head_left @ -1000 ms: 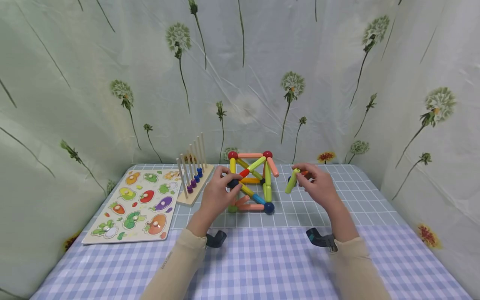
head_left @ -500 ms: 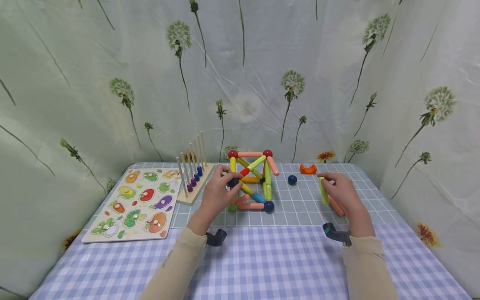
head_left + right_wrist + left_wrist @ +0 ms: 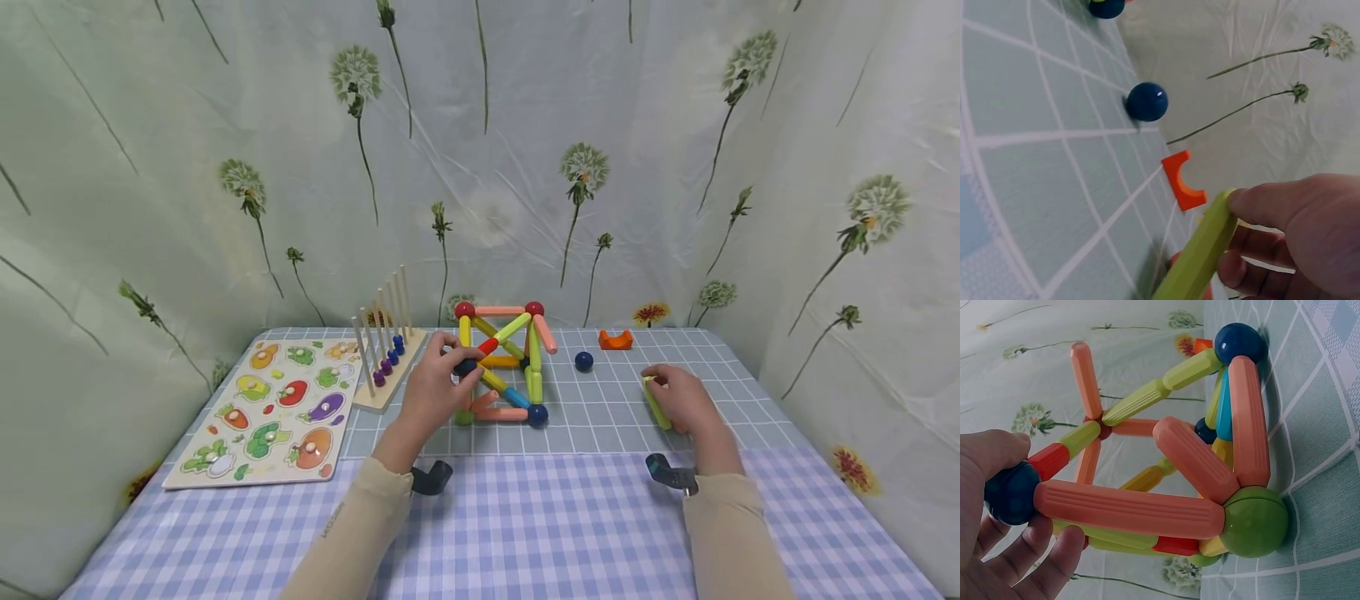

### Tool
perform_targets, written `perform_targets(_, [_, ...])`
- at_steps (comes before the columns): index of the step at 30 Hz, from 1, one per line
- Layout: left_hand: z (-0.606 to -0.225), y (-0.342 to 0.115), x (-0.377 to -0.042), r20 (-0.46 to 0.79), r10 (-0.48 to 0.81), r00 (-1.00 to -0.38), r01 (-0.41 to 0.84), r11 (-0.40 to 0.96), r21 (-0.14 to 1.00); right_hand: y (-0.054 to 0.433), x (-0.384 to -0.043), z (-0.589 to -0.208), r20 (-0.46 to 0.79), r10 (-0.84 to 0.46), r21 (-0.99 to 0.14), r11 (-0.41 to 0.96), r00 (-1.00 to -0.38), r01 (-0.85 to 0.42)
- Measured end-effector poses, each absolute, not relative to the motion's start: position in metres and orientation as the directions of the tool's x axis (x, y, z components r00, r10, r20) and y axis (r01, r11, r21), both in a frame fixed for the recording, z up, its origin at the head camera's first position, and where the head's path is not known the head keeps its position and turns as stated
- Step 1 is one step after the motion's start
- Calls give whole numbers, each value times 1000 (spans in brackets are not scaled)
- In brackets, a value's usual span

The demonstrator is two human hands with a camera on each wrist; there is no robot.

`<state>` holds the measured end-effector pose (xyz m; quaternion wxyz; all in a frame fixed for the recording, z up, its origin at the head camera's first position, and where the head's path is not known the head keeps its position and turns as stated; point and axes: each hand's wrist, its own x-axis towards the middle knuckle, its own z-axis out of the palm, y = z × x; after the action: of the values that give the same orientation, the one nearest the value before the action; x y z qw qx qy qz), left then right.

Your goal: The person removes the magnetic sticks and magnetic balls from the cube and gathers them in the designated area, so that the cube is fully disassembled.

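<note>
My left hand (image 3: 433, 385) grips a dark blue ball (image 3: 1012, 495) at the near upper corner of a frame of coloured magnetic rods and balls. From that ball a salmon rod (image 3: 1129, 507) runs down to a green ball (image 3: 1255, 522) on the table; a red rod (image 3: 1049, 461) leads off toward the back. Over at the right, my right hand (image 3: 684, 398) pinches a yellow-green rod (image 3: 1200, 253) by its upper end, tilted, low over the mat. A salmon rod (image 3: 679, 427) shows partly beneath that hand, mostly hidden.
A loose dark blue ball (image 3: 583, 361) and an orange curved block (image 3: 616, 339) lie between the frame and my right hand. Left of the frame are a wooden peg stand (image 3: 384, 393) with beads and a vegetable puzzle board (image 3: 187, 450). A patterned curtain (image 3: 495, 167) hangs behind.
My right hand has moved right, away from the frame, and then lowered with the yellow-green rod, uncovering the loose blue ball and orange block. The left hand has stayed on its ball.
</note>
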<state>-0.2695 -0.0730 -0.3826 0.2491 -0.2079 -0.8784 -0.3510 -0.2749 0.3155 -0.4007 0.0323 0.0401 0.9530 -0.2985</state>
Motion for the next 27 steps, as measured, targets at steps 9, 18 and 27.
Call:
perform_targets(9, [-384, -73, -271, 607, 198, -769, 554, 680, 480, 317, -276, -410, -14, 147, -526, 840, -989, 132])
perform_targets(18, [-386, -75, -272, 606, 204, -769, 554, 684, 473, 316, -274, -410, 61, 190, -467, 873, -980, 140])
perform_targets(27, [-384, -74, -271, 600, 203, -774, 553, 679, 484, 319, -274, -414, -2, 163, -387, 910, -987, 151])
